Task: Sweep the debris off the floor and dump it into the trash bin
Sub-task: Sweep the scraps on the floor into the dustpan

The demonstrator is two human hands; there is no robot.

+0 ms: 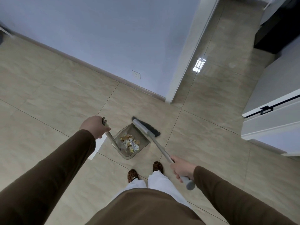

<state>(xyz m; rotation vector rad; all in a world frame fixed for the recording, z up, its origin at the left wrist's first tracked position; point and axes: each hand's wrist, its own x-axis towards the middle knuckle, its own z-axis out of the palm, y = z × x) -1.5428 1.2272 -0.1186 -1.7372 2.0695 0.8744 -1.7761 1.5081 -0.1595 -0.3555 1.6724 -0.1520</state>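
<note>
Debris point(129, 142) in dustpan point(140, 140) between hands

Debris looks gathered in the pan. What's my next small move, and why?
Probably lift the translucent grey dustpan level by its metal handle, held by the left hand. The paper scraps already lie inside, the grey-bristled broom in the right hand rests at its lip, and no bin shows.

The left hand point(95, 126) grips the upright handle of the dustpan point(131, 142), which holds debris point(129, 142). The right hand point(182, 168) grips the broom point(146, 127) — its bristles at the pan's 1 o'clock edge — on the tiled floor point(56, 95).
</note>
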